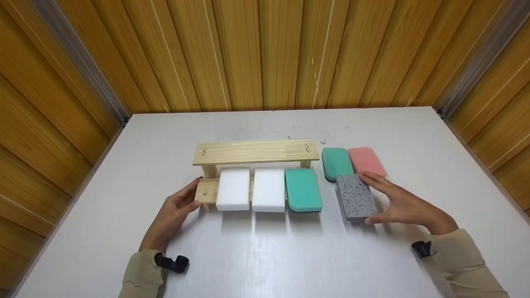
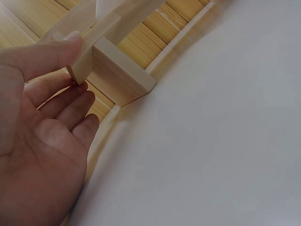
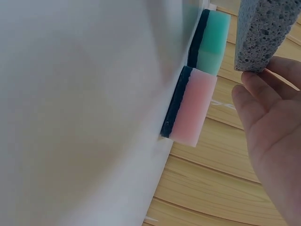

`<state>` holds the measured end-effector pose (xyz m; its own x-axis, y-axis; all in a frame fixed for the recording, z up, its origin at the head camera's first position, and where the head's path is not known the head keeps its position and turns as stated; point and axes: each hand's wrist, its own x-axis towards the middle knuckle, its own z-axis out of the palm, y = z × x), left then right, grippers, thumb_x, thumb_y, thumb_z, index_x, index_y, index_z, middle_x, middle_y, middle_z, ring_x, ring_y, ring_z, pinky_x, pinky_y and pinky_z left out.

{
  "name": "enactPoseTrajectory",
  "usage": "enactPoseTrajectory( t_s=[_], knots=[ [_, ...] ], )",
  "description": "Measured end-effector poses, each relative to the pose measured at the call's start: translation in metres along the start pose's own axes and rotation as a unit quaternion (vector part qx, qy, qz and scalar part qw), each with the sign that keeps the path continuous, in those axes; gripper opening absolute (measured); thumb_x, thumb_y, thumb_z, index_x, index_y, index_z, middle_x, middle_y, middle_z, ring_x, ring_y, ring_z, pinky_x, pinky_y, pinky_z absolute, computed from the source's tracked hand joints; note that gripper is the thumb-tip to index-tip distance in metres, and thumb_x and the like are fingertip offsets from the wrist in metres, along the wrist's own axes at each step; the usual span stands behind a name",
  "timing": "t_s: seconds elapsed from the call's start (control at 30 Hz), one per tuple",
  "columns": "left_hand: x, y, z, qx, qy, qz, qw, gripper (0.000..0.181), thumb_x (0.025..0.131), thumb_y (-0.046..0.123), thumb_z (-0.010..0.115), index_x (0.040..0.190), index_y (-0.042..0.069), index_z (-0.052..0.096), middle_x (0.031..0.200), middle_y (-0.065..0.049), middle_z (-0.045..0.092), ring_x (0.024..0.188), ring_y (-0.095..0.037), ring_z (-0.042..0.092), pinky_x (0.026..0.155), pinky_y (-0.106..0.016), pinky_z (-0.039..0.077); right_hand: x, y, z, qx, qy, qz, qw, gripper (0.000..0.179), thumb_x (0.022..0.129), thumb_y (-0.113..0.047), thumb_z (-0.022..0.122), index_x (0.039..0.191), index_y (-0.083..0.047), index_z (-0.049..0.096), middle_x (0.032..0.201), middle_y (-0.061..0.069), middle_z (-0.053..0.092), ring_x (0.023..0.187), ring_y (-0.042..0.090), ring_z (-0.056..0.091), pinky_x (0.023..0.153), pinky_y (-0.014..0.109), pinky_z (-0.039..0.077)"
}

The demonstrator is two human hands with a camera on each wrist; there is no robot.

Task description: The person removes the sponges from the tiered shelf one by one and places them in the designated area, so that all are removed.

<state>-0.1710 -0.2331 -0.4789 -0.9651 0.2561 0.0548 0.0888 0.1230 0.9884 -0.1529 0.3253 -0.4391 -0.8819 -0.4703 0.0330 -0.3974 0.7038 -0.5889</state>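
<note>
1. Head view: the left hand (image 1: 176, 213) pinches the left end of the lower step of a wooden rack (image 1: 256, 152) between thumb and fingers. Two white sponges (image 1: 233, 188) (image 1: 268, 190) and a green sponge (image 1: 304, 188) lie in a row on that step. The right hand (image 1: 399, 205) pinches a gray sponge (image 1: 357, 196) by its ends, right of the rack. Beyond it, another green sponge (image 1: 337, 162) and a pink sponge (image 1: 366, 160) lie side by side on the white table (image 1: 269, 256).
2. Left wrist view: the thumb and fingers hold the step's end, the other fingers loosely bent.
3. Right wrist view: the fingertips touch one end of the gray sponge, which is above the table; the thumb is hidden.
</note>
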Motion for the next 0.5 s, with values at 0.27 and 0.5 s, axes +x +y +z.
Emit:
enactPoseTrajectory(
  t_s=[0.27, 0.5],
  knots=[
    [-0.0009, -0.0001, -0.0001, -0.007, 0.001, -0.007, 0.9999, 0.070, 0.091, 0.009, 0.065, 0.150, 0.004, 0.029, 0.158, -0.008, 0.027, 0.144, -0.021, 0.027, 0.107, -0.012, 0.034, 0.0010, 0.0007, 0.0057, -0.009, -0.008, -0.011, 0.9999, 0.108, 0.069, -0.046, 0.083, 0.152, -0.006, 0.027, 0.157, 0.020, 0.023, 0.138, 0.052, 0.025, 0.104, 0.072, 0.029],
    [-0.0002, 0.0017, 0.0004, 0.002, 0.001, -0.009, 1.0000, 0.071, 0.091, 0.012, 0.066, 0.151, 0.005, 0.029, 0.158, -0.007, 0.026, 0.145, -0.020, 0.027, 0.106, -0.011, 0.034, 0.0010, 0.0020, 0.0063, -0.010, -0.025, 0.010, 0.9996, 0.109, 0.070, -0.048, 0.081, 0.152, -0.006, 0.024, 0.159, 0.019, 0.018, 0.141, 0.051, 0.020, 0.106, 0.072, 0.025]
  ],
)
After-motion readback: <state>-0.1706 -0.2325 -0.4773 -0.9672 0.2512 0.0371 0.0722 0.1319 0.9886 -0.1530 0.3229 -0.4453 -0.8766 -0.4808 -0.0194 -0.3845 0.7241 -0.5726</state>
